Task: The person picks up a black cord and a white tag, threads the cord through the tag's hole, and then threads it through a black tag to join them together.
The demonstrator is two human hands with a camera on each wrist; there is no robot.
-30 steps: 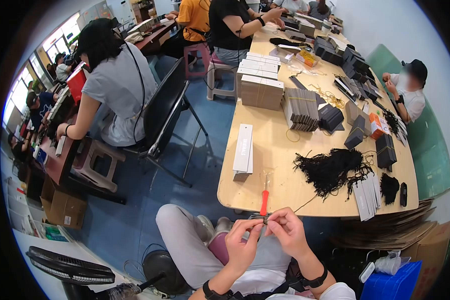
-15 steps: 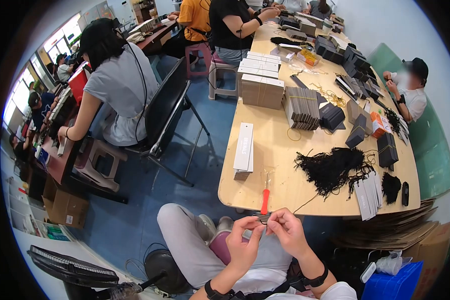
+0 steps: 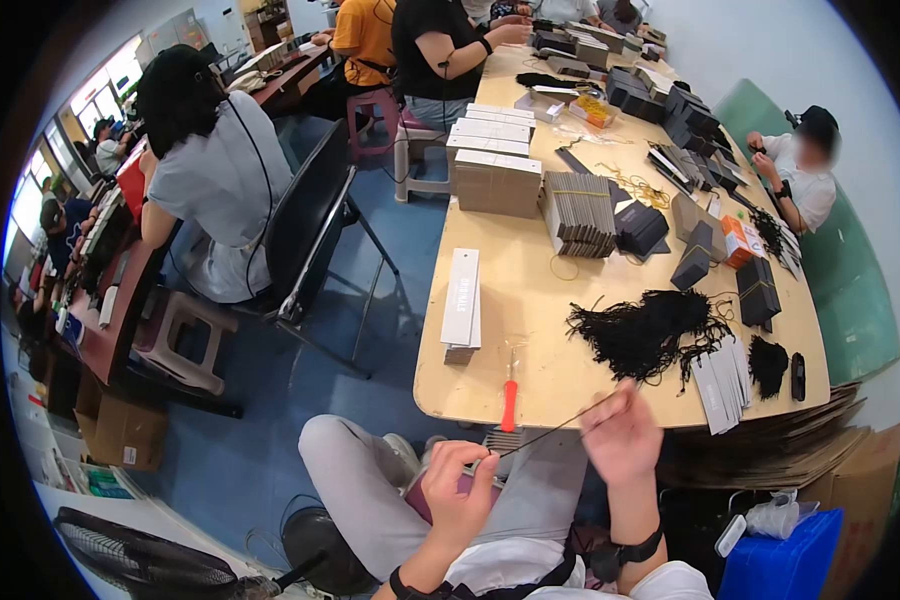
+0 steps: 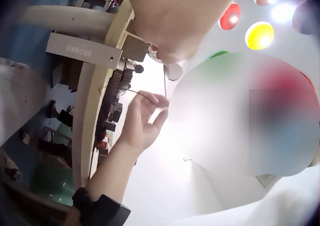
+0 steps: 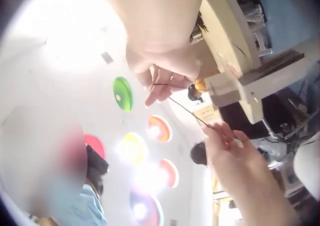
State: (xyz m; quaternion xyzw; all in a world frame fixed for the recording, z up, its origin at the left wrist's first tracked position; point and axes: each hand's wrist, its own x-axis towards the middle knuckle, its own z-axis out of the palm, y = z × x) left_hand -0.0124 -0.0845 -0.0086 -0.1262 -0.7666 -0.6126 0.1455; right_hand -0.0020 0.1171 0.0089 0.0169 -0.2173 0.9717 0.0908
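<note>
A thin black cord (image 3: pixel 548 434) runs taut between my two hands over my lap. My left hand (image 3: pixel 454 492) pinches its lower end between thumb and curled fingers. Higher and to the right, near the table edge, my right hand (image 3: pixel 622 432), blurred, pinches the other end. In the right wrist view the cord (image 5: pixel 189 111) crosses from one hand to the other. Below the cord, a stack of grey cards (image 3: pixel 504 440) shows edge-on at my knees. A red-handled tool (image 3: pixel 509 405) lies at the table's front edge, pointing away from me.
On the table (image 3: pixel 570 390) are a stack of white printed tags (image 3: pixel 461 300), a heap of black cords (image 3: pixel 640 332), fanned white tags (image 3: pixel 722 385) and banded grey cards (image 3: pixel 578 215). People sit around. A fan (image 3: pixel 140 555) stands at left, a blue bin (image 3: pixel 782 560) at right.
My hands, close together before at the cards' edge, have parted. The right hand moved up and right, drawing the cord out straight; the left shifted slightly left and down. The head view turned slightly.
</note>
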